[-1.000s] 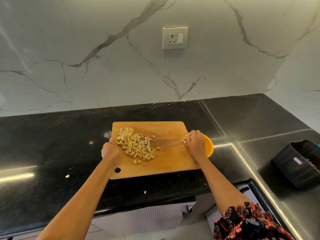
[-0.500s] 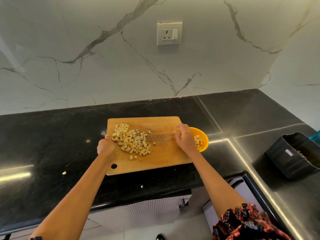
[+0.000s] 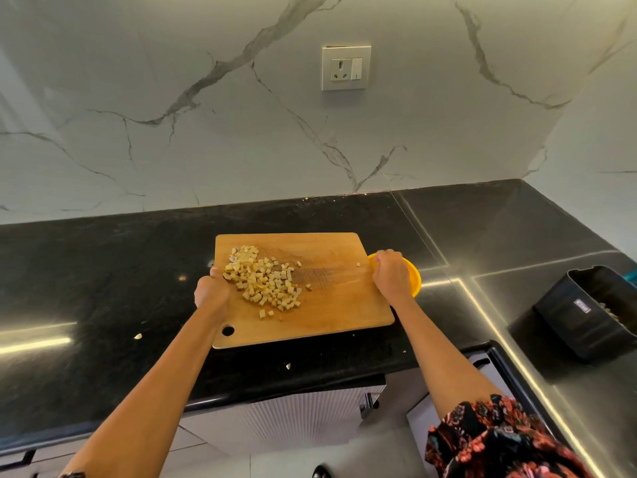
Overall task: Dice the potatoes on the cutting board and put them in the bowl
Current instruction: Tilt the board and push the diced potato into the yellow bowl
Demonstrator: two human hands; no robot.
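Left hand (image 3: 211,290) curled on the left edge of the cutting board (image 3: 341,305); right hand (image 3: 391,274) curled over the yellow bowl (image 3: 413,276), contents of that grip impossible to tell. Diced potato (image 3: 265,282) heaped left on the board, well apart from the bowl. Likely trouble: cubes skidding past the rim onto the counter (image 3: 103,270), or a nudged bowl sliding away.

We see a black polished surface (image 3: 103,270) with pale seams running across its right part. Behind it rises a white marble wall (image 3: 172,115) with grey veins, carrying a cream socket plate (image 3: 346,67) with a switch. At the far right a black container (image 3: 593,308) stands on the surface. A few small scraps (image 3: 137,336) lie on the surface. Below its front edge we see a white ribbed cabinet front (image 3: 303,422).
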